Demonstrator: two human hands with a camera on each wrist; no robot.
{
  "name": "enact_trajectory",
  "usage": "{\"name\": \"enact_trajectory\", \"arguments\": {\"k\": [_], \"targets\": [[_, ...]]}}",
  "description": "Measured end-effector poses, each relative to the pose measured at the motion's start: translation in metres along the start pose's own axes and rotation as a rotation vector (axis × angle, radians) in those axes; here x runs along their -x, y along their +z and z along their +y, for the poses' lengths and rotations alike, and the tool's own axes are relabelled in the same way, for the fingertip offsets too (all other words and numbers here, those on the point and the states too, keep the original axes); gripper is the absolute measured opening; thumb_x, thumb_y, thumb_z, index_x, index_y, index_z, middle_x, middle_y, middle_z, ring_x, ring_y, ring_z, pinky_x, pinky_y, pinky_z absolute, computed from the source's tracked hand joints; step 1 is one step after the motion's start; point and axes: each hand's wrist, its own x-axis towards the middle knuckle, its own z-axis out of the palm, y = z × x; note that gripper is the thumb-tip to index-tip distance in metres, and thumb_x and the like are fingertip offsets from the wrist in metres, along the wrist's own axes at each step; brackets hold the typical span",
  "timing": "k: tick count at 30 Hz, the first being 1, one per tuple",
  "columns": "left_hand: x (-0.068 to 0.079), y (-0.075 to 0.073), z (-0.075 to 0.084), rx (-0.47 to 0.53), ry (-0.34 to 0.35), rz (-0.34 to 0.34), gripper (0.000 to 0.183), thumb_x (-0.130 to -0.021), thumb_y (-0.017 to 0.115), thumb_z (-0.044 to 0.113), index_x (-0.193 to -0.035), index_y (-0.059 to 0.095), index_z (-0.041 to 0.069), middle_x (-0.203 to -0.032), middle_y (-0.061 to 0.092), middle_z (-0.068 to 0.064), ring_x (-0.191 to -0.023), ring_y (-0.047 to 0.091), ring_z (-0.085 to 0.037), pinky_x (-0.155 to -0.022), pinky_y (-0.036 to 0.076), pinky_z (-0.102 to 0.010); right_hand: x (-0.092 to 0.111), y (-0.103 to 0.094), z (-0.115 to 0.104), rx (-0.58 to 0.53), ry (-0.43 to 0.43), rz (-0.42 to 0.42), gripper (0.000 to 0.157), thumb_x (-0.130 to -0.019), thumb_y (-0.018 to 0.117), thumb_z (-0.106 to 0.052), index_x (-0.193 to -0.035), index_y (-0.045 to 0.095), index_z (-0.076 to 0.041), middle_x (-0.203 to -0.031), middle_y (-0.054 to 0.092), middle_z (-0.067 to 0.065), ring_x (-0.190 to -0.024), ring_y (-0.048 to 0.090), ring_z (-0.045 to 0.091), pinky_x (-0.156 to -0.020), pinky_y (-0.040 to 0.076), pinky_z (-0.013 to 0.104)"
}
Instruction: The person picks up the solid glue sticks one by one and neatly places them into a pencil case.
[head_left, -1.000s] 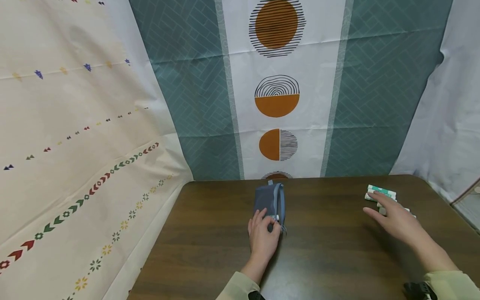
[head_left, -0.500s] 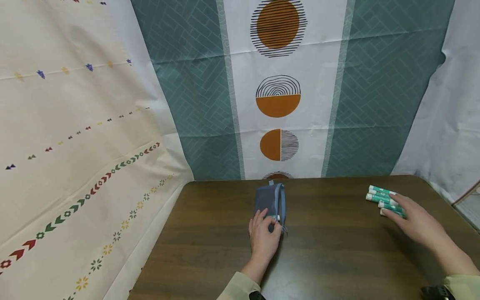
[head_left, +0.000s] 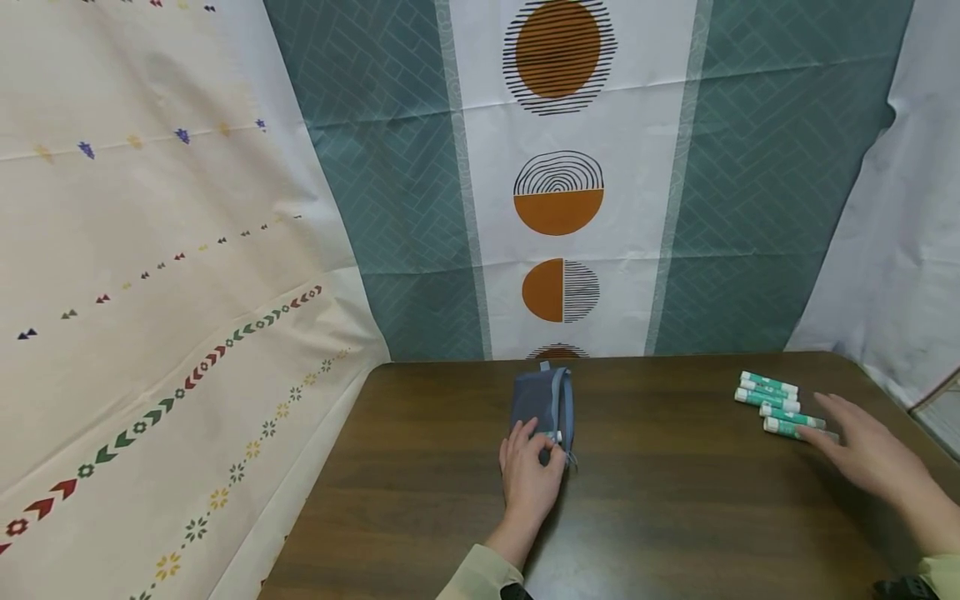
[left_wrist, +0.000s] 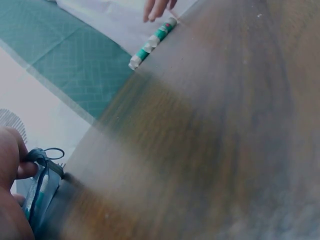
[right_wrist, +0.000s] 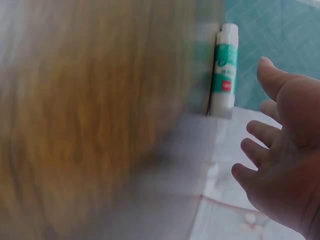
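Observation:
A blue-grey zip pouch lies on the table toward the back middle. My left hand pinches its near end by the zip; the left wrist view shows the thumb and finger at the pouch's corner, beside a small cord loop. A white-ended stick shows at the pouch opening. On the right, several green-and-white glue sticks lie close together. My right hand is just right of them, fingers extended and holding nothing. One glue stick appears in front of that hand in the right wrist view.
The brown wooden table spreads between the two hands. A teal and white patterned cloth hangs behind its back edge. Cream cloth drapes along the left side, white cloth along the right.
My right hand has drawn back rightward from over the glue sticks, leaving them uncovered. The left hand and the pouch stay in place.

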Motion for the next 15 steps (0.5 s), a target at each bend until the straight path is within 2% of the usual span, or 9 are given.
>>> {"name": "enact_trajectory", "arguments": {"k": [6, 15], "targets": [[0.000, -0.001, 0.002, 0.003, 0.004, 0.000, 0.018, -0.089, 0.070, 0.010, -0.073, 0.067, 0.019, -0.147, 0.069, -0.017, -0.150, 0.051, -0.044, -0.123, 0.024, -0.076, 0.001, 0.000, 0.015, 0.047, 0.056, -0.030, 0.088, -0.114, 0.057, -0.045, -0.160, 0.023, 0.021, -0.158, 0.023, 0.054, -0.143, 0.024, 0.075, -0.108, 0.025, 0.086], [0.000, 0.000, 0.001, 0.001, 0.006, -0.004, 0.019, -0.089, 0.071, 0.010, -0.073, 0.066, 0.019, -0.146, 0.069, -0.018, -0.149, 0.051, -0.045, -0.122, 0.025, -0.077, 0.002, 0.000, 0.026, 0.051, 0.053, -0.060, 0.084, -0.113, 0.059, -0.043, -0.155, 0.030, 0.023, -0.149, 0.029, 0.058, -0.137, 0.028, 0.077, -0.105, 0.028, 0.085]]}}
